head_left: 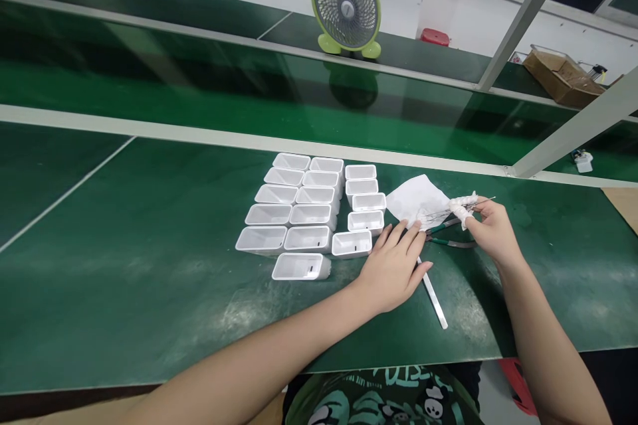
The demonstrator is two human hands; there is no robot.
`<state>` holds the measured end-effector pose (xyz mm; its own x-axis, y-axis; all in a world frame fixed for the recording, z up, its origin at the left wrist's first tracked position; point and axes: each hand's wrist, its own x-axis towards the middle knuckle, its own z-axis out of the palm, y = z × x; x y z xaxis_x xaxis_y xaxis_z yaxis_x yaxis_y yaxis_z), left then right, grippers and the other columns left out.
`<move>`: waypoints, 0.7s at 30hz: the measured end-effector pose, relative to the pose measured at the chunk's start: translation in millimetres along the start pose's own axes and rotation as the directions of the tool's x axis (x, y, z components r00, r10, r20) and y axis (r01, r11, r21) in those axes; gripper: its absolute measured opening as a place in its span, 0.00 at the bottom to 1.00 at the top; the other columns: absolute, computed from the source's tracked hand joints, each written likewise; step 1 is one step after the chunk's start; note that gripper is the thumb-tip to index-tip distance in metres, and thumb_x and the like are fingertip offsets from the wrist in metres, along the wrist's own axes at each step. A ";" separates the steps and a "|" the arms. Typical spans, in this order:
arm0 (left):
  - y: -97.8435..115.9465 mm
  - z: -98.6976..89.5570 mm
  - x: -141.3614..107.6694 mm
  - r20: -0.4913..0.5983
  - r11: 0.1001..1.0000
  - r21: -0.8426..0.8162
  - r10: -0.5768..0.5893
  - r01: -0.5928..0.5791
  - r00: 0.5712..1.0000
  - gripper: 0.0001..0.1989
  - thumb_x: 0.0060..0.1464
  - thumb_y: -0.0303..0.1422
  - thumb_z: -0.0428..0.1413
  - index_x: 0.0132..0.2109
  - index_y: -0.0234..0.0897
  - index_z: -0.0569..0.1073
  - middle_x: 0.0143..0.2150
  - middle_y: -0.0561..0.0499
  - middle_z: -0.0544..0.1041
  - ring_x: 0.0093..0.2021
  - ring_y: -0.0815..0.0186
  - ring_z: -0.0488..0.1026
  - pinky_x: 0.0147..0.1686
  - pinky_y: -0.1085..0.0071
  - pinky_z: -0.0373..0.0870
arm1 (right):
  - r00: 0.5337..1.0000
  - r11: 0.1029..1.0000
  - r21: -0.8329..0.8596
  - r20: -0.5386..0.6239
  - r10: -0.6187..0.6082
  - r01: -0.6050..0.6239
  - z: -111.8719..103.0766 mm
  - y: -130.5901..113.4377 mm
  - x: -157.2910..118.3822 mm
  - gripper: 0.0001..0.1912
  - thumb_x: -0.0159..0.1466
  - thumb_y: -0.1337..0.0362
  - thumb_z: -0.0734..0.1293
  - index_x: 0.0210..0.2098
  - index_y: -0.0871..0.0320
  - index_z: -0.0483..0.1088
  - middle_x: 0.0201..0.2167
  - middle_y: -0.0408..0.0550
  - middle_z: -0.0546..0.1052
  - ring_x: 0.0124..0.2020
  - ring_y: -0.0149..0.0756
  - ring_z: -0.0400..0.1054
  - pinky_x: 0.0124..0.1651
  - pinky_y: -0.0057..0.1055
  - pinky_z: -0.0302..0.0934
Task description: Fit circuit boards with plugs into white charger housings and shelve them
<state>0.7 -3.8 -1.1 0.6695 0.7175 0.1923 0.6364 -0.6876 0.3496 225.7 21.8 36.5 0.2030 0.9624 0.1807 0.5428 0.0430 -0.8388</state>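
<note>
My left hand [396, 265] lies with its fingers stretched out beside the white plastic boxes, its fingertips at the lower edge of a white paper sheet [416, 196]. White wrapping covers the thumb and a finger of my right hand [493, 229], which pinches thin metal wires [436, 215] over the paper's right side. Beneath these wires is a pair of green-handled pliers [453, 243], its head partly hidden near my left fingertips. A narrow white strip [434, 299] extends from under my left hand toward the table's front edge. Open-topped white boxes [302, 265] stand in rows to the left.
The green table [149, 265] has a pale rail along its back. Above stands a green fan [346, 6] on a shelf, with a cardboard box [563, 76] farther right. A slanting metal post [573, 123] rises at the back right. Brown cardboard [623, 206] lies at the right edge.
</note>
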 end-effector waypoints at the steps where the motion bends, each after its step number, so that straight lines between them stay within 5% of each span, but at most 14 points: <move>1: 0.0 -0.1 0.0 0.003 1.000 -0.002 -0.002 0.002 1.000 0.26 0.68 0.42 0.42 0.64 0.29 0.64 0.68 0.40 0.63 0.68 0.45 0.58 0.64 0.47 0.60 | 1.000 1.000 -0.008 -0.010 0.007 -0.007 -1.0 0.6 0.1 0.07 0.47 0.65 0.64 0.21 0.55 0.75 0.33 0.50 0.81 0.40 0.50 0.74 0.46 0.42 0.65; 21: -0.3 -0.6 -0.1 0.038 1.000 -0.002 -0.011 0.011 0.999 0.26 0.69 0.42 0.41 0.65 0.30 0.63 0.70 0.43 0.61 0.69 0.46 0.57 0.65 0.46 0.60 | 0.999 0.997 -0.060 -0.017 0.044 -0.045 -3.5 -2.9 -1.8 0.06 0.46 0.64 0.63 0.17 0.56 0.70 0.26 0.49 0.79 0.36 0.49 0.72 0.41 0.40 0.64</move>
<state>0.2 -3.6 -0.7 0.6766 0.7201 0.1538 0.6430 -0.6796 0.3533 226.6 19.0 40.4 0.2407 0.9586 0.1519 0.5813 -0.0171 -0.8135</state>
